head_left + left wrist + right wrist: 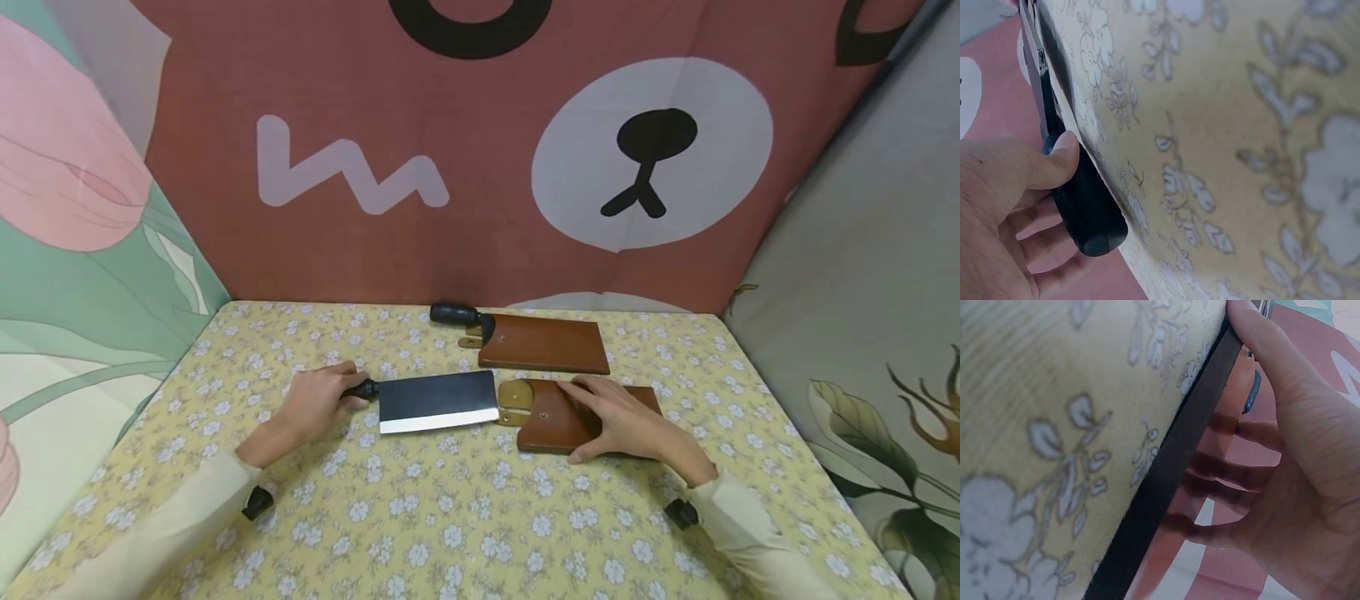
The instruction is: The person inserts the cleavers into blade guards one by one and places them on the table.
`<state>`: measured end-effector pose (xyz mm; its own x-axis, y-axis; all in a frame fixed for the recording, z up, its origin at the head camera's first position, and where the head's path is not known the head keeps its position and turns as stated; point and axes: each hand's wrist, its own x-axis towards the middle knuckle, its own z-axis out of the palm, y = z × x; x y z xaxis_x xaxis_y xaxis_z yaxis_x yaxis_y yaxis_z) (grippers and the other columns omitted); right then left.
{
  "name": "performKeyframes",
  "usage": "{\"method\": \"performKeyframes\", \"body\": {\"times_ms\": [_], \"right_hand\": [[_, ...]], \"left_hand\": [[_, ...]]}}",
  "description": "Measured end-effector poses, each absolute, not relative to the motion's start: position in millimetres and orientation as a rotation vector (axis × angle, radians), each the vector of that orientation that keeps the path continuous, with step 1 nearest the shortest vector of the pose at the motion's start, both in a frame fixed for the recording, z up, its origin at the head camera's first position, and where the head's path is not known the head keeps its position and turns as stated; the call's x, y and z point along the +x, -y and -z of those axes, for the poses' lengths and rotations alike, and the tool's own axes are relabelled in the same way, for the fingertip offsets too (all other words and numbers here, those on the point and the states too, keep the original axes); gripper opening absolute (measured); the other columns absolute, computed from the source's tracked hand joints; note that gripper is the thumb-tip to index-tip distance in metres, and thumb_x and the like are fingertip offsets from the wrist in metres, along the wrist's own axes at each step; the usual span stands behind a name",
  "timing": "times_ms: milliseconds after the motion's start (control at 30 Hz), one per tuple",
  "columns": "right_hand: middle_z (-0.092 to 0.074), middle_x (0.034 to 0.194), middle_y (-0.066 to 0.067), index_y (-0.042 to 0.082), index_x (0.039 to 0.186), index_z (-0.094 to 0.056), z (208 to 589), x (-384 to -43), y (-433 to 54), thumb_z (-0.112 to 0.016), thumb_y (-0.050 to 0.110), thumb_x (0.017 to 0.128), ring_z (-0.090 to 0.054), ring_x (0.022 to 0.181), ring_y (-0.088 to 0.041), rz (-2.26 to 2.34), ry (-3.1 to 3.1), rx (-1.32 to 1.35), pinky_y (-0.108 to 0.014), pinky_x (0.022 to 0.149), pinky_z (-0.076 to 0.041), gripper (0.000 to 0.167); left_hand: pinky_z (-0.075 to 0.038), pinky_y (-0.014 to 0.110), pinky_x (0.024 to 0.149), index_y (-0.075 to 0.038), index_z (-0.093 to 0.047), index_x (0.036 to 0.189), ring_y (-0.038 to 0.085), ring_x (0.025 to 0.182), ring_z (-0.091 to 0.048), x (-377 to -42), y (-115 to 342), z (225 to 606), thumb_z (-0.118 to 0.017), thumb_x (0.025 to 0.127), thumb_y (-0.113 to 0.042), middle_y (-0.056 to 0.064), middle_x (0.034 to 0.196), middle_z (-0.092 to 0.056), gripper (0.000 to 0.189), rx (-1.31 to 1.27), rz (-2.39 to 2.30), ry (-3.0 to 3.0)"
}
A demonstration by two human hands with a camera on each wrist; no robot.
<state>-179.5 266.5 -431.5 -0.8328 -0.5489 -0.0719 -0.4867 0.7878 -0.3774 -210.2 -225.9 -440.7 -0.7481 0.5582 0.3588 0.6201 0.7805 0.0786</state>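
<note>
We find the cleaver (435, 396) near the middle of the tabletop (420, 500), its dark blade level and its bright edge toward us. Our left hand (318, 400) has its grip closed round the black handle (1088, 200), the thumb laid along it in the left wrist view. The blade's far end comes right up to the tan flap (516, 394) and strap (512, 418) at the mouth of the nearer brown sheath (555, 429), though we cannot tell whether they touch. Our right hand (618, 417) spans that sheath in a light grip, thumb at the near edge and fingers over the upper face. Just beyond lies the farther brown sheath (547, 343), a second black handle (453, 314) sticking out of its left end. We wear pale sleeves, with a small black piece (257, 502) at the left wrist and another at the right. Yellow cloth with white flowers covers the tabletop; behind it hangs a reddish-brown backdrop (390, 258) with a pale muzzle printed on it, between a pink-and-green panel (75, 275) on the left and a grey leafy one on the right.
</note>
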Motion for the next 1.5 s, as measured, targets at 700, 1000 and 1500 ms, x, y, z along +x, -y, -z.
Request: {"method": "performKeyframes", "body": {"times_ms": [700, 1000, 1500], "right_hand": [[-0.035, 0.163, -0.026, 0.012, 0.164, -0.036, 431.3, -176.5, -262.3, -0.088, 0.062, 0.076, -0.035, 0.147, -0.054, 0.516, -2.847, -0.819, -0.078, 0.108, -0.034, 0.114], [-0.036, 0.163, -0.027, 0.012, 0.164, -0.037, 431.7, -176.7, -259.4, -0.087, 0.062, 0.076, -0.036, 0.146, -0.055, 0.507, -2.867, -0.819, -0.078, 0.108, -0.033, 0.113], [-0.038, 0.162, -0.027, 0.011, 0.164, -0.038, 431.9, -176.6, -257.7, -0.088, 0.062, 0.076, -0.038, 0.145, -0.054, 0.525, -2.876, -0.823, -0.077, 0.107, -0.036, 0.112]], "left_hand": [[-0.053, 0.034, 0.055, 0.000, -0.079, 0.111, 0.021, 0.069, -0.066, -208.4, 208.8, 439.8, -0.093, 0.079, -0.020, 0.008, 0.091, -0.069, 0.040, -0.948, 0.220, 2.515], [-0.058, 0.039, 0.061, 0.000, -0.080, 0.111, 0.023, 0.072, -0.068, -209.7, 203.6, 439.2, -0.094, 0.078, -0.018, 0.009, 0.093, -0.070, 0.040, -0.946, 0.153, 2.465], [-0.058, 0.039, 0.060, 0.001, -0.080, 0.110, 0.023, 0.071, -0.069, -208.9, 203.1, 439.0, -0.093, 0.078, -0.016, 0.009, 0.090, -0.070, 0.039, -0.954, 0.245, 2.447]]}}
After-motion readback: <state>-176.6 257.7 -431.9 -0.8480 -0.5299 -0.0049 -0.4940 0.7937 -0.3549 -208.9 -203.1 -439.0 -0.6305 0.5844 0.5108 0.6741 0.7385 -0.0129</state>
